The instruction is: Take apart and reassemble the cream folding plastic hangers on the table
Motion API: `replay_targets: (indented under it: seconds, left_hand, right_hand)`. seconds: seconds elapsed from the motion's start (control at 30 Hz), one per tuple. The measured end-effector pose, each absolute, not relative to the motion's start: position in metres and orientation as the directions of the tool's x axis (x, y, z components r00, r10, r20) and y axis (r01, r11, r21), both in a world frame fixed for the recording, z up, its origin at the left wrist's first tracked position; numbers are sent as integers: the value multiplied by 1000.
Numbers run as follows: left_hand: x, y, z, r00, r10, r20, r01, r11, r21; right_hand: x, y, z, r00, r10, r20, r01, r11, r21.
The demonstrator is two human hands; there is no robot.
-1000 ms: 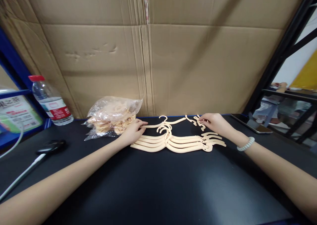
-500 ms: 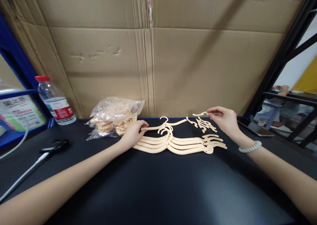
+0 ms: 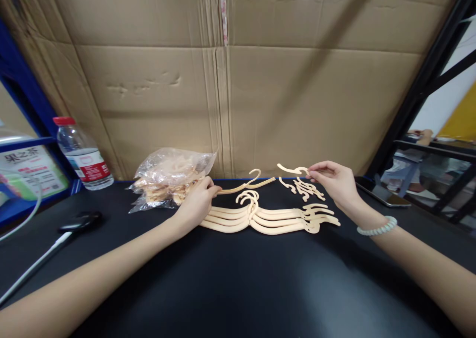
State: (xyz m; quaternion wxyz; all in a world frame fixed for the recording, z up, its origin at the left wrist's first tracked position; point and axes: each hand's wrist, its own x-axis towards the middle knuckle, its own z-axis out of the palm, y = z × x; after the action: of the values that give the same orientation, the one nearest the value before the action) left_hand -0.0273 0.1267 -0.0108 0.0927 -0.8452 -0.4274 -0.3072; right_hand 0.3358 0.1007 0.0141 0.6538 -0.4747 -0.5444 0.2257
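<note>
My left hand (image 3: 197, 201) pinches the left end of a cream plastic hanger (image 3: 246, 184), whose hooked end is raised off the black table (image 3: 230, 283). In my right hand (image 3: 332, 181) a small curved cream hanger piece (image 3: 292, 169) is pinched in the air, just above a little heap of similar loose pieces (image 3: 305, 188). Between my two hands, a stack of several cream hangers (image 3: 267, 218) lies flat on the table.
A crumpled clear bag of cream pieces (image 3: 169, 179) sits left of my left hand. A water bottle (image 3: 82, 154) stands far left, a black mouse with white cable (image 3: 76, 221) nearer. A cardboard wall (image 3: 230, 90) backs the table; a phone (image 3: 383, 191) lies right.
My right hand has picked a small piece from the heap and lifted it. My left hand has raised its hanger, whose hook now stands clear of the stack.
</note>
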Motion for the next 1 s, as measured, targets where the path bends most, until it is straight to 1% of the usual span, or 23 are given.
replay_targets:
  seconds: [0.1,0.2,0.33,0.43,0.6,0.7,0.83,0.9,1.0]
  left_hand:
    - [-28,127,-10,395,669,629,794,-593,133]
    - [-27,125,-8,330,676,659,799,-571,185]
    - [-21,115,-9,277,666,692,777,-580,247]
    - [-14,105,-12,262,647,716,751,-603,269]
    - [-8,95,-14,262,617,742,708,-646,287]
    - [-8,94,-13,269,609,746,687,-664,294]
    - [-9,95,-13,270,606,748,670,-676,306]
    - [-9,95,-13,263,606,751,667,-677,312]
    - [-9,95,-13,257,606,753,664,-677,319]
  right_hand:
    - [334,100,13,328,836,441,116,428,-896]
    - [332,98,13,315,878,362,-38,392,-919]
    - [332,97,15,202,948,245,-231,289,-929]
    - [329,95,16,134,970,204,-290,236,-927]
    - [320,90,17,17,990,138,-299,137,-944]
    - [318,90,13,-21,992,121,-219,113,-969]
    - [321,92,9,-105,984,142,-116,129,-985]
    - [323,92,9,-163,979,125,-114,107,-988]
    - [323,89,14,-217,975,51,-141,21,-990]
